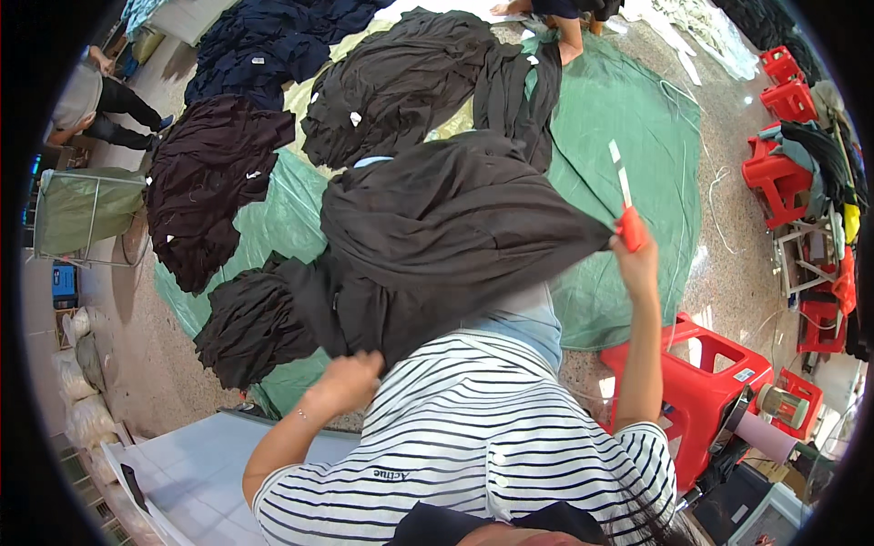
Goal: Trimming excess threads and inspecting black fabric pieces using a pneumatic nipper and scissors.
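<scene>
A dark brown-black garment is stretched between my hands, across my lap and over the pile in front of me. My left hand is closed at its near edge, blurred by motion. My right hand is raised at the right, closed round a red-handled tool with a long, narrow, pale blade pointing away from me; it looks like scissors. The garment's pulled-out corner comes to a point at the fingers of that hand. To the left of the garment lies a bunched dark pile.
Dark clothes piles and a maroon pile lie on green sheeting. Red stools stand at my right. A person stands far left; another person's leg shows at the top. A white surface is lower left.
</scene>
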A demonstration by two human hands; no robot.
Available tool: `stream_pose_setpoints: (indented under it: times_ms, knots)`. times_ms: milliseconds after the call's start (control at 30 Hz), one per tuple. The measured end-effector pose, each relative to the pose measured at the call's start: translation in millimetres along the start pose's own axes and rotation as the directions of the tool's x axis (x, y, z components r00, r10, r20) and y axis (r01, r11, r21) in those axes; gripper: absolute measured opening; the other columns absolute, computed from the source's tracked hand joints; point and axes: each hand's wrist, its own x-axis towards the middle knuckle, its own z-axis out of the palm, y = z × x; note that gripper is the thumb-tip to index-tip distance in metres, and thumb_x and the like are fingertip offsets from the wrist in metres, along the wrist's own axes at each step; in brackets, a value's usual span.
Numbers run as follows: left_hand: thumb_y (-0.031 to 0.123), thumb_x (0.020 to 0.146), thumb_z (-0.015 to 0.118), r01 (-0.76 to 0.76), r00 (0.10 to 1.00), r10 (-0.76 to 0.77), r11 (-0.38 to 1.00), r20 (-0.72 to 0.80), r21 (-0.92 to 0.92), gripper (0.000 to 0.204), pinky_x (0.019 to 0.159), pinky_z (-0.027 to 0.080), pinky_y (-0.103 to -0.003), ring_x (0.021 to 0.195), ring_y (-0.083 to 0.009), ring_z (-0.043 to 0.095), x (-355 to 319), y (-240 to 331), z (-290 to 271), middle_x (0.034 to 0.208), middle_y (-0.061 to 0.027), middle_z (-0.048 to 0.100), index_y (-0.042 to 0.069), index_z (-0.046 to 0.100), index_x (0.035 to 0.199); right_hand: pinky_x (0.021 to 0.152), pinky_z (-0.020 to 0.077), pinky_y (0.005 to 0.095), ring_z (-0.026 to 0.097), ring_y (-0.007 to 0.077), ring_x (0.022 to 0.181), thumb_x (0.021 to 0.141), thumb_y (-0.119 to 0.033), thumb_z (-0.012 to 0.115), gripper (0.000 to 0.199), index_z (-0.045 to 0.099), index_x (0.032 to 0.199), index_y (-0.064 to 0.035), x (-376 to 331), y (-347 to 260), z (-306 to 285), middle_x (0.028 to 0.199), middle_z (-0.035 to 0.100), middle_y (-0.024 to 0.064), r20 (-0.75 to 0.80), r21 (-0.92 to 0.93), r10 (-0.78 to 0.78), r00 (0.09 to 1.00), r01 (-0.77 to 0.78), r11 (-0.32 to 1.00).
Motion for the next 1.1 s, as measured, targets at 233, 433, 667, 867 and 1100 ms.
stream_pose_setpoints:
  times_ms: [233,433,667,867,1100]
  knots:
    - [0.019,0.09,0.061,-0.411,0.86,0.323,0.897,-0.394,-0.163,0.016,0.067,0.051,-0.046,0.077,-0.0362,0.064,32,19,-70,0.085,-0.0147,0.064,0.004,0.063,0.087,0.077,0.0501,0.0369,0.067,0.0299,0.085,0.083,-0.012,0.072,0.04,0.061,0.121,-0.0085,-40,7,3,0.089,0.066,0.0169,-0.164,-0.333,0.042,0.986,-0.095,0.938]
    - [0.0,0.088,0.059,-0.627,0.344,0.283,0.779,-0.895,0.005,0.007,0.075,0.051,-0.037,0.085,-0.0322,0.063,173,62,-141,0.09,-0.0143,0.065,0.0,0.063,0.094,0.073,0.0504,0.0382,0.06,0.0298,0.086,0.085,-0.018,0.073,0.048,0.059,0.131,-0.0143,-66,-76,12,0.094,0.052,0.0149,0.008,-0.425,-0.141,0.99,0.131,0.896]
    - [0.014,0.077,0.073,-0.474,0.621,0.366,0.88,-0.693,0.04,0.023,0.082,0.047,-0.039,0.094,-0.029,0.058,231,64,-191,0.093,-0.0095,0.056,0.008,0.065,0.097,0.072,0.0508,0.0377,0.063,0.0341,0.078,0.08,-0.021,0.077,0.043,0.063,0.118,-0.0056,-88,-99,21,0.092,0.062,0.0168,0.043,-0.304,-0.185,0.982,0.189,0.934]
    - [0.014,0.073,0.077,-0.389,0.855,0.333,0.919,-0.398,-0.066,0.031,0.083,0.046,-0.038,0.094,-0.0278,0.058,230,57,-204,0.096,-0.0091,0.052,0.009,0.063,0.1,0.062,0.0495,0.0433,0.065,0.0383,0.071,0.084,-0.034,0.073,0.035,0.064,0.103,-0.0064,-92,-116,30,0.083,0.067,0.0169,0.157,-0.378,-0.015,0.987,0.074,0.923]
    - [0.009,0.073,0.077,-0.382,0.687,0.329,0.922,-0.648,0.064,0.029,0.08,0.047,-0.042,0.097,-0.0319,0.057,211,75,-179,0.1,-0.0088,0.051,0.008,0.057,0.096,0.06,0.0488,0.0445,0.064,0.0382,0.068,0.084,-0.035,0.073,0.034,0.063,0.101,-0.0069,-88,-125,29,0.08,0.067,0.0157,0.152,-0.413,-0.054,0.987,0.114,0.904]
